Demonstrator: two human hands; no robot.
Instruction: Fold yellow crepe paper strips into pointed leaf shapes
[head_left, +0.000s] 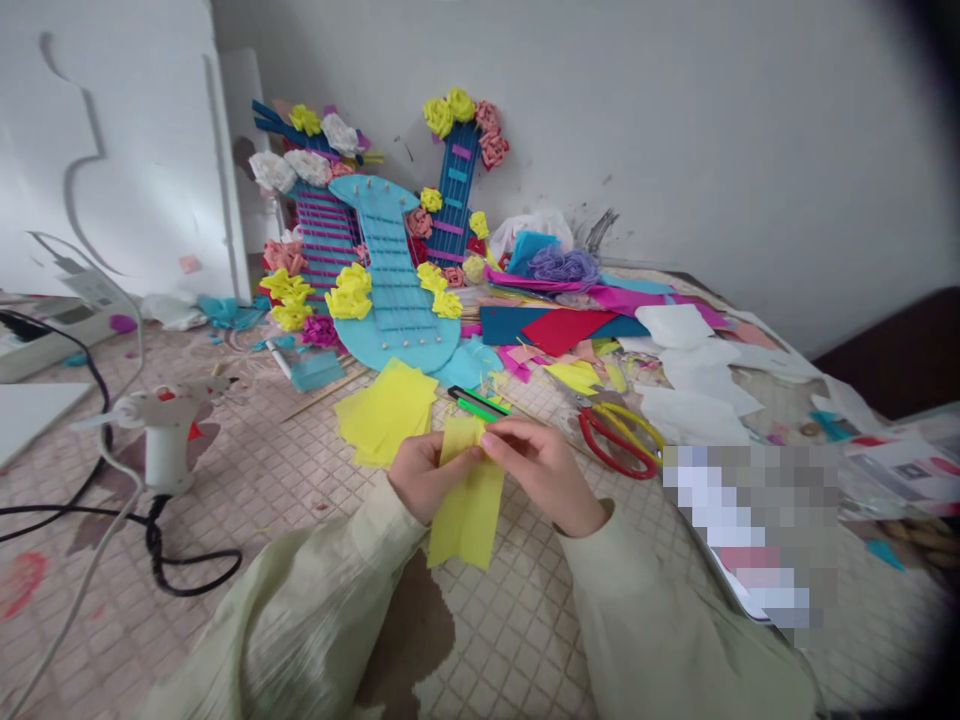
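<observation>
Between my two hands hangs a strip of yellow crepe paper [463, 515], with a crease down its middle and a notched lower edge. My left hand [426, 472] pinches it near the top from the left. My right hand [551, 472] pinches the upper right part, thumb and fingers pressed together. Just beyond my hands lies a stack of yellow paper sheets [382, 410], on the left. A green and black utility knife [478, 403] rests directly behind the held paper.
A white hot glue gun [166, 440] with a black cord stands at left. Red and yellow scissors [622, 440] lie at right, near a blurred flat object [750, 540]. A blue felt guitar shape [394, 270] with paper flowers leans at the back. White paper scraps [697, 365] cover the right side.
</observation>
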